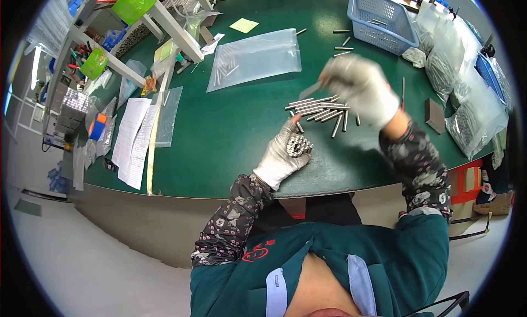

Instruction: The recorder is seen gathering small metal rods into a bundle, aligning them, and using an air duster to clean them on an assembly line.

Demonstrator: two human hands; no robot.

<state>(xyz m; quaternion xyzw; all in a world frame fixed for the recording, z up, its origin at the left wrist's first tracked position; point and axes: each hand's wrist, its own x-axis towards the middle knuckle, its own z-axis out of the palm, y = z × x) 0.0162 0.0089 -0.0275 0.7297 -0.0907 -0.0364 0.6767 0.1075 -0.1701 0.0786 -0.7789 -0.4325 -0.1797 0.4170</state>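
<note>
The right hand (pixel 359 86), in the upper right of the frame, is blurred, so its fingers and the thin rod (pixel 310 90) at them are not sharp. The bundle of rods (pixel 299 146) in the left hand (pixel 281 156) shows only its ends. The clear bags (pixel 466 92) at the right edge are partly cut off, their content too small to tell.
</note>
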